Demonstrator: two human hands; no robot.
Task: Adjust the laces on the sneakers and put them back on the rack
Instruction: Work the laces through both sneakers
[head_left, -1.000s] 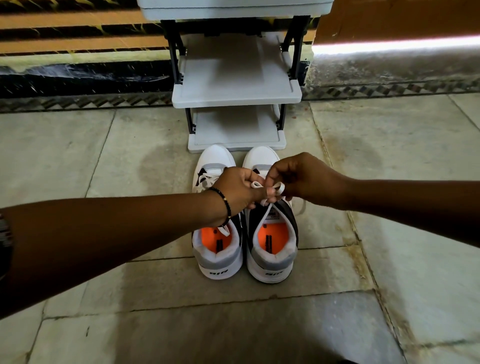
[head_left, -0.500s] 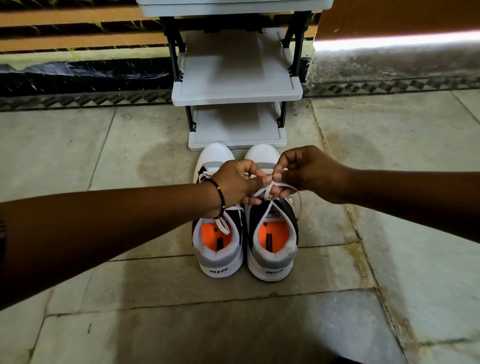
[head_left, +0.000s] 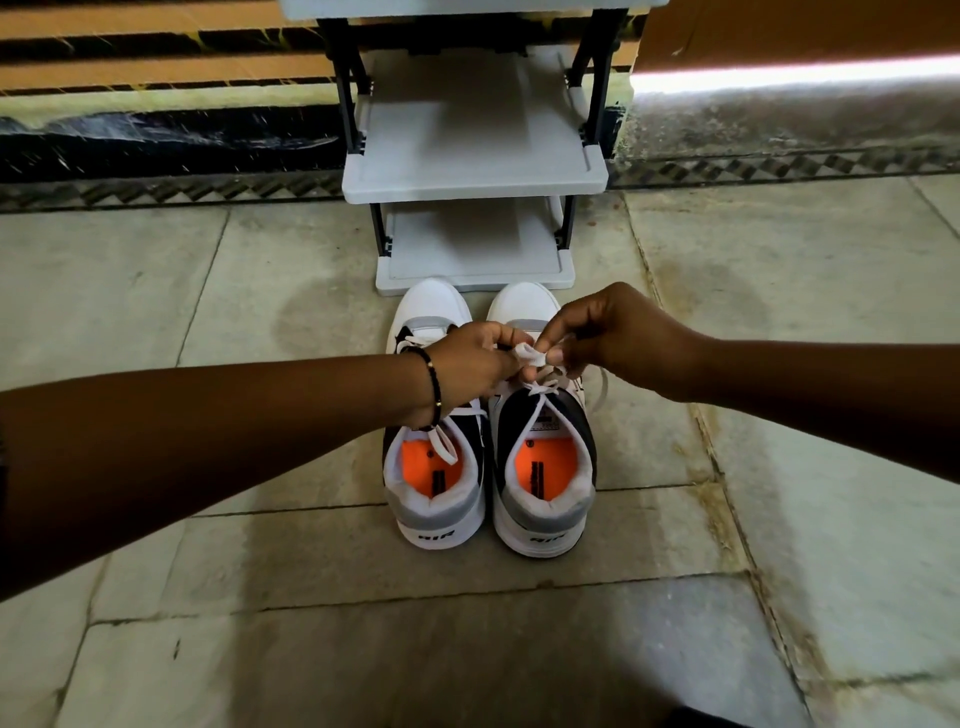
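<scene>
Pair of sneakers (head_left: 491, 441) stood side by side at frame centre on the stone floor (head_left: 208, 291), toes just short of the grey rack (head_left: 475, 176) above them. Left hand (head_left: 470, 366) and right hand (head_left: 618, 340) both pinched shut on the right-hand shoe's white lace (head_left: 531, 357), a loop between the fingertips. Judgement: keep tension even, draw the loops snug over the tongue, then see to the loose lace on the other shoe.

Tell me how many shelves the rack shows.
3: the bottom shelf near the floor behind the sneakers, the middle shelf above it, the top shelf cut off by the frame; more may be hidden.
</scene>
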